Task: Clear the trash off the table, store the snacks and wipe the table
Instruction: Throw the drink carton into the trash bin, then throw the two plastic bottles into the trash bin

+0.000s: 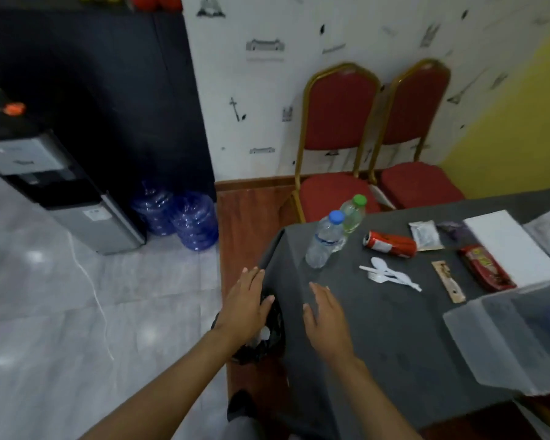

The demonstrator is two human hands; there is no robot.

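On the table [394, 328], which has a dark grey cloth, the trash lies mostly at the far half. A crushed red can [390, 244] lies on its side, and near it to the left stand two clear plastic bottles, one with a blue cap [324, 241] and one with a green cap [353, 214], touching each other. In front of the can is white plastic cutlery [391, 274]. To the right are a small silver sachet [424, 234], a red snack packet [486, 267], a thin brown wrapper [448, 281] and a white box [508, 246]. A clear plastic container [515, 338] stands at the right edge.

Beside the table, on the floor, is a black trash bag [264, 344] with something white inside. Two red chairs [340, 122] stand at the patterned wall, and a water dispenser [45, 173] with blue jugs [191, 220] is at the left.

The left hand [243, 304] is open and flat above the bag, holding nothing. The right hand [327, 319] is also open, palm down, over the near corner of the table.
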